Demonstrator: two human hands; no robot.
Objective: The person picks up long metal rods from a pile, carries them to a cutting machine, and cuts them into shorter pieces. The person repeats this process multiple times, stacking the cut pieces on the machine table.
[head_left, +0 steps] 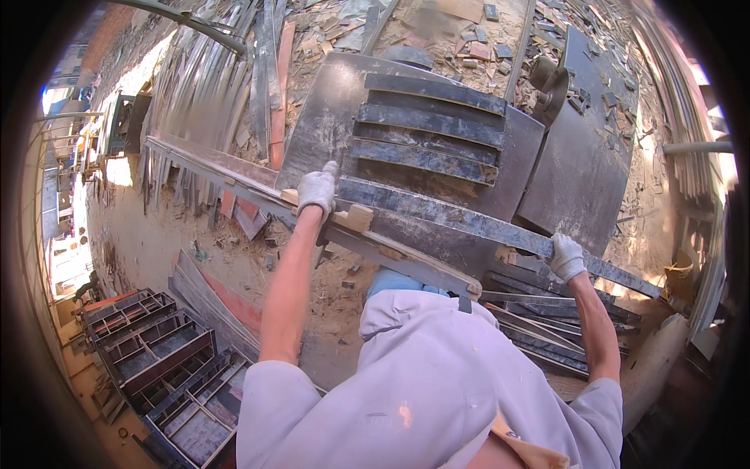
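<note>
A long dark, scuffed board lies slantwise across a worn metal-topped work table. My right hand, in a whitish work glove, is closed round the board toward its right end, which sticks out past the table. At the board's left end is my left hand, gloved too, its fingers bent and one pointing forward; their undersides are hidden. Beside that hand a small light wooden block sits by a long wooden rail along the table's near side. Several shorter dark strips lie in rows beyond the board.
A second dark sheet slopes at the right, with a rounded dark machine part at its edge. Wood scraps litter the sandy ground. Stacked strips lie by my right side. Framed panels stand at lower left.
</note>
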